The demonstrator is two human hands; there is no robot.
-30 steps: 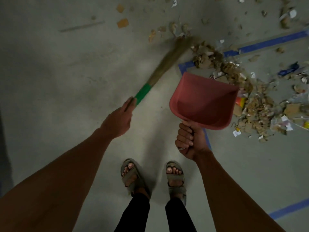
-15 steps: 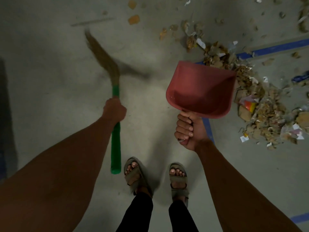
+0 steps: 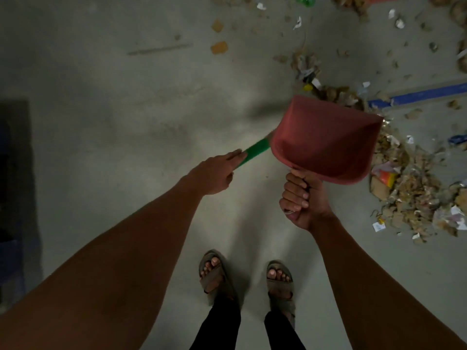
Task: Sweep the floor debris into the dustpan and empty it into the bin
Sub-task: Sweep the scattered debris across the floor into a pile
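Observation:
My right hand [image 3: 302, 200] grips the handle of a red dustpan [image 3: 326, 137], which is held above the floor with its mouth turned away from me; the pan looks empty. My left hand [image 3: 214, 173] holds the green handle of a broom [image 3: 255, 151]. The handle runs up and right behind the dustpan, so the bristles are hidden, with only a blurred shadow near the pan's left edge. A heap of debris [image 3: 404, 183], paper scraps, cardboard bits and wrappers, lies on the floor right of the dustpan.
More scraps [image 3: 305, 66] are scattered at the top and top right of the grey concrete floor. A blue tape line [image 3: 417, 94] crosses the floor at right. My sandalled feet [image 3: 245, 279] stand below the hands. A dark object [image 3: 12, 193] sits at the left edge.
The broom has swung from the far left back to the right, its head now passing behind the dustpan. The dustpan stays held in about the same place. The view has shifted slightly.

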